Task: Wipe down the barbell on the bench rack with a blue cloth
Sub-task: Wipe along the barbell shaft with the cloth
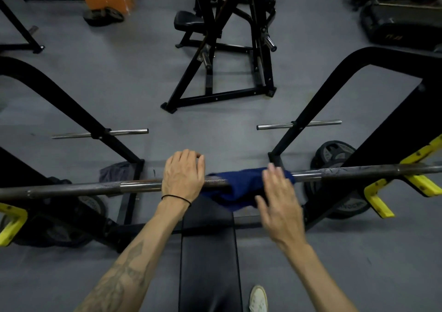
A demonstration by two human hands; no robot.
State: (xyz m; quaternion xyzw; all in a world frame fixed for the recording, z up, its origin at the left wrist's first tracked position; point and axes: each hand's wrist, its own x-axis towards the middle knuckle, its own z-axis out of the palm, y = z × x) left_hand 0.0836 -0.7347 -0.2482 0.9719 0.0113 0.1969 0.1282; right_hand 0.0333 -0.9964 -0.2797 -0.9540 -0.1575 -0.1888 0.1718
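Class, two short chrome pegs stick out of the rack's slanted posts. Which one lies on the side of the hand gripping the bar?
The left peg: the left hand grips the barbell on its side; the right peg is nearer the cloth.

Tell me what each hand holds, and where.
Left hand grips the dark steel barbell near its middle. Right hand, fingers straight and blurred, holds nothing beside the blue cloth draped over the bar.

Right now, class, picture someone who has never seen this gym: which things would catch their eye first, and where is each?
First, the dark blue cloth draped over the middle of the long steel barbell, above the black padded bench. The left hand curls over the bar just beside the cloth, while the right hand, blurred, fingers straight, is at the cloth's other end. The bright yellow rack hooks at both edges stand out against the grey floor.
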